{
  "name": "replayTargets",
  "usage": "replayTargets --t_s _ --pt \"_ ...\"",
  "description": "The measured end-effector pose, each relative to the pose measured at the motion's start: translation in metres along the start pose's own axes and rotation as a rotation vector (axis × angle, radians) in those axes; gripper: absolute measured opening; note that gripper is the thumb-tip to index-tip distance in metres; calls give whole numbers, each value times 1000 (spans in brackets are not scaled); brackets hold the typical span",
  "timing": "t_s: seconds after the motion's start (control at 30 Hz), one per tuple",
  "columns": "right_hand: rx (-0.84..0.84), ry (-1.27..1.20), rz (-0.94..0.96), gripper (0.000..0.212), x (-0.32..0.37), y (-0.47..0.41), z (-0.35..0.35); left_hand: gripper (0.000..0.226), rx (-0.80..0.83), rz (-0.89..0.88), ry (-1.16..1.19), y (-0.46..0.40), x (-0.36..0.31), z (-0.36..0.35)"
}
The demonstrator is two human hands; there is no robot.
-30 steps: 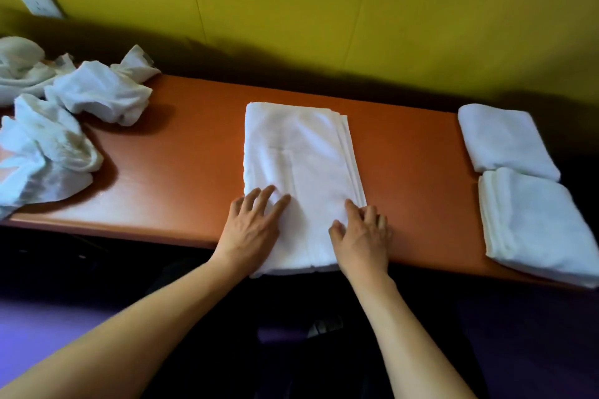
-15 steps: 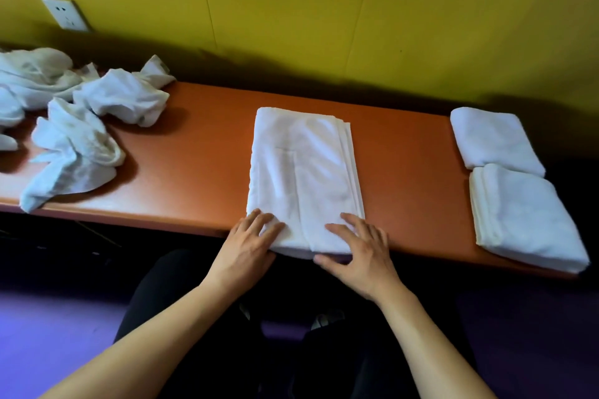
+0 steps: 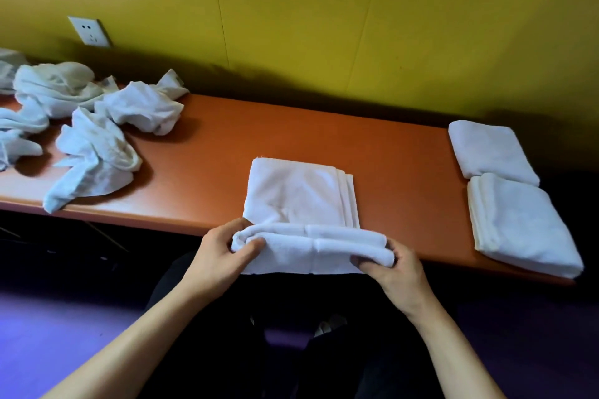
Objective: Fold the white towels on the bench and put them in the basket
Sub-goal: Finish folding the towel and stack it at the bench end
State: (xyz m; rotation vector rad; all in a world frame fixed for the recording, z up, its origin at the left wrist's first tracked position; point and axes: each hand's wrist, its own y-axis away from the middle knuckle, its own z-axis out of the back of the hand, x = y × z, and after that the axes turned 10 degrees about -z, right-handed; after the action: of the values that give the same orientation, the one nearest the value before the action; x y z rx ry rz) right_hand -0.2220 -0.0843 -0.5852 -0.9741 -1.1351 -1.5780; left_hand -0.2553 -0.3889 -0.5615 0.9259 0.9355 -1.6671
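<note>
White towel [image 3: 301,201] lying half-folded at the middle of the orange bench [image 3: 207,152], directly ahead of both hands. Near end lifted off the front edge and curled back on itself, far end flat on the wood. Long axis running away from the body, toward the yellow wall [image 3: 324,10]; lifted edge running left to right.

Left hand [image 3: 220,256] pinching the lifted edge's left corner, thumb on top and fingers curled beneath. Right hand [image 3: 395,272] pinching the right corner the same way. Both equally near, one at each end of the raised edge.

Likely next: carrying the near edge forward, away from the body, to meet the far edge and halve the length.

Two folded towels [image 3: 515,197] at the right end of the bench, well apart. Crumpled unfolded towels [image 3: 97,133] heaped at the left. Wall socket [image 3: 89,31] above them. No basket in view.
</note>
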Motion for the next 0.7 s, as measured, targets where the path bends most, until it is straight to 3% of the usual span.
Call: replayTargets --t_s 0.13,0.2,0.27,0.33,0.4,0.5,0.6,0.7 --pt "-119 -120 -59 5 0 -10 -5 38 257 88 352 1 -4 10" --pt "-163 -127 -38 4 4 -19 -10 53 386 110 325 3 5 12" --pt "-197 -163 -36 9 10 -28 -15 43 420 88 174 2 14 8" --pt "-205 -175 -37 13 14 -39 -18 19 301 70 24 -5 23 4" --pt "-236 -164 -14 17 19 -50 -18 11 168 80 -27 -16 28 2" --pt "-234 -164 6 21 24 -68 -11 10 66 86 43 -37 28 -4" --pt "-121 -164 -130 23 12 -87 -9 20 -26 117 67 -56 36 -12" --pt "-294 -1 -73 25 1 -106 -19 35 -99 161 26 -73 48 -20"
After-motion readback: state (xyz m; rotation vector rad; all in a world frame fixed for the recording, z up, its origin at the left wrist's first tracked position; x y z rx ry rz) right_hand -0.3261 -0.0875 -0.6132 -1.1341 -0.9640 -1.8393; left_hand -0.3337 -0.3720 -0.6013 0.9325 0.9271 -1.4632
